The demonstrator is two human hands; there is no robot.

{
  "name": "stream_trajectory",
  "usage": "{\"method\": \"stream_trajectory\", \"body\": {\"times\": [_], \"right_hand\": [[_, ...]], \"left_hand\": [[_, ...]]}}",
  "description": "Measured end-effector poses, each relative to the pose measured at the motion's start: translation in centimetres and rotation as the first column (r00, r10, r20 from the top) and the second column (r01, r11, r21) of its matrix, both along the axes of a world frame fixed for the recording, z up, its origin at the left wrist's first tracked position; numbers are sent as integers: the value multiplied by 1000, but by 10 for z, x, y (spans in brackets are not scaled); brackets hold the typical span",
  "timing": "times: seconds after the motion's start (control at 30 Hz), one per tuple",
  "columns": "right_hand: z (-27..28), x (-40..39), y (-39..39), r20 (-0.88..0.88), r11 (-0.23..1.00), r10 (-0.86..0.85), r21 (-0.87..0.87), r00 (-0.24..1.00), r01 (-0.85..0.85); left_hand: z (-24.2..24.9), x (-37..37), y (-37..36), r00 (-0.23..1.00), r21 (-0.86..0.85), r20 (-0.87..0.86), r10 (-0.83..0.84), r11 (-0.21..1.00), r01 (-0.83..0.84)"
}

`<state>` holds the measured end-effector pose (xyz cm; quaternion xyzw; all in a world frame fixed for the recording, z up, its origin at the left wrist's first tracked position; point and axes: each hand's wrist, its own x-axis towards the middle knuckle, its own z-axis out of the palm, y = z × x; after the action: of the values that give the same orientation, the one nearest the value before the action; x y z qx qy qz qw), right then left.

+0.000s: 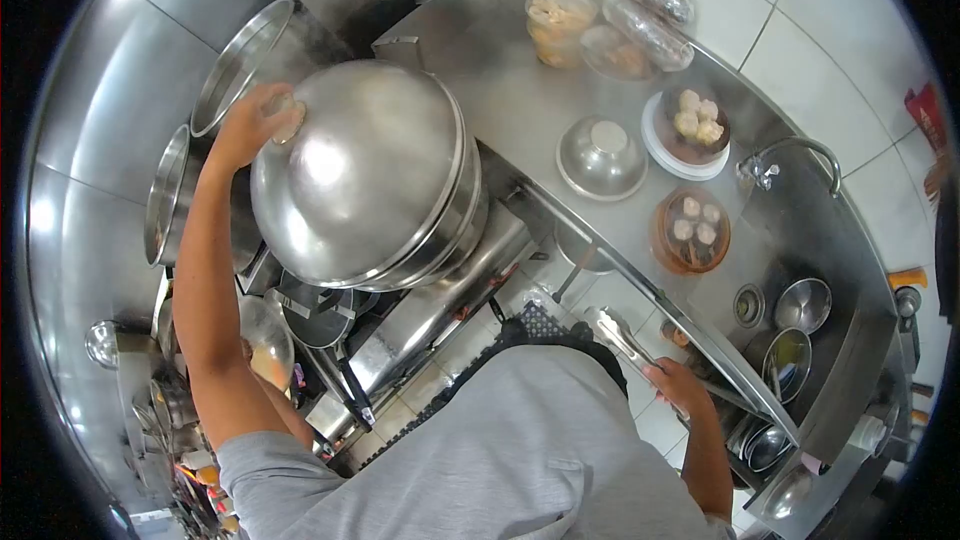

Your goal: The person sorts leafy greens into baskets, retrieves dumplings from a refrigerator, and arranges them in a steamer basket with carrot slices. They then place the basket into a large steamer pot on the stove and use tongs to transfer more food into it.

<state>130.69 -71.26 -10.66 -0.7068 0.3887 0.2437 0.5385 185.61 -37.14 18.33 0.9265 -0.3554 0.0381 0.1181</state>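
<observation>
At the upper left, my left hand (258, 122) is closed round the knob on top of a large domed metal lid (345, 165). The lid rests on a big steel steamer pot (465, 210) on the stove. Low on the right, my right hand (680, 387) holds metal tongs (622, 335), which point up and left in front of the counter edge. On the counter, a brown steamer basket (690, 258) holds several dumplings, and behind it a white plate (683, 162) bears another dish of dumplings. An upturned metal bowl (602, 158) lies beside them.
Two deep pots (235, 65) stand behind the steamer. A sink with a faucet (805, 145) and metal bowls (803, 306) is at the right. Tubs of food (560, 28) and wrapped packages (648, 32) sit at the back. Another person's hand (936, 180) shows at the right edge.
</observation>
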Motion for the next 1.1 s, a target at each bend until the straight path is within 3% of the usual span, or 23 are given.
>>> {"method": "stream_trajectory", "body": {"times": [0.07, 0.13, 0.27, 0.3, 0.33, 0.4, 0.43, 0.47, 0.5, 0.57, 0.6, 0.63, 0.7, 0.73, 0.77, 0.83, 0.9, 0.93, 0.97, 1.0, 1.03, 1.1], "right_hand": [[-15, -3, 3, -27, 996, -52, 64, 998, 54], [-18, 1, 6, -50, 996, -64, 65, 997, 67], [-64, 0, 1, -12, 964, -178, 200, 984, 177], [-97, -7, -1, -30, 903, -281, 330, 959, 275], [-87, 2, 10, -98, 779, -495, 389, 863, 491], [-106, 19, 15, -191, 645, -608, 447, 771, 620], [-114, 28, 14, -203, 563, -652, 516, 731, 645], [-138, 32, 13, -182, 483, -700, 591, 690, 646], [-156, 38, 11, -181, 480, -704, 592, 687, 647], [-176, 55, 4, -255, 302, -751, 687, 609, 661], [-175, 66, 6, -181, 305, -826, 654, 534, 693], [-195, 68, 1, -198, 198, -860, 720, 471, 665], [-167, 72, 4, -81, 483, -782, 548, 618, 683], [-141, 72, 0, 13, 810, -513, 340, 859, 478], [-132, 65, -5, 154, 1000, -25, -1, 988, 26], [-28, 74, -20, 392, 963, 19, 241, 920, -123], [43, 92, -61, 597, 998, 25, 36, 802, -58], [76, 109, -83, 673, 954, 124, -283, 729, 100], [98, 128, -111, 625, 881, 137, -432, 768, 195], [89, 146, -149, 712, 726, 266, -591, 650, 351], [84, 168, -182, 676, 543, 309, -703, 669, 459], [85, 200, -220, 535, 328, 350, -839, 769, 434]], "left_hand": [[-3, 2, 3, 999, 13, 20, -27, 1000, 27], [-7, 5, 8, 991, -111, -133, -11, 994, -4], [-9, 15, 11, 991, -56, -135, 10, 998, -18], [-10, 18, 12, 988, -23, -149, 35, 999, -39], [-12, 23, 13, 970, -12, -236, 65, 998, -69], [-12, 19, 2, 944, -5, -320, 81, 996, -87], [-10, 12, -4, 999, 67, -42, -3, 998, 6], [-6, 3, -10, 965, 160, 238, -107, 985, 70], [0, -10, -20, 964, 161, 240, -112, 984, 74], [11, -53, -51, 950, 0, 221, -221, 974, 226], [19, -86, -68, 951, -41, 187, -246, 965, 258], [22, -120, -82, 949, -87, 157, -272, 954, 288], [17, -166, -91, 901, -138, 179, -395, 897, 421], [11, -182, -87, 883, -190, 121, -454, 862, 469], [1, -198, -83, 857, -246, 63, -511, 824, 510], [-31, -230, -85, 764, -559, -155, -626, 694, 455], [-63, -253, -105, 653, -668, -326, -684, 655, 353], [-82, -263, -113, 656, -619, -391, -646, 712, 332], [-99, -272, -119, 660, -566, -451, -601, 764, 309], [-111, -281, -122, 653, -510, -476, -589, 790, 340], [-121, -288, -123, 647, -450, -500, -575, 811, 373], [-142, -299, -117, 639, -439, -529, -558, 825, 356]]}}
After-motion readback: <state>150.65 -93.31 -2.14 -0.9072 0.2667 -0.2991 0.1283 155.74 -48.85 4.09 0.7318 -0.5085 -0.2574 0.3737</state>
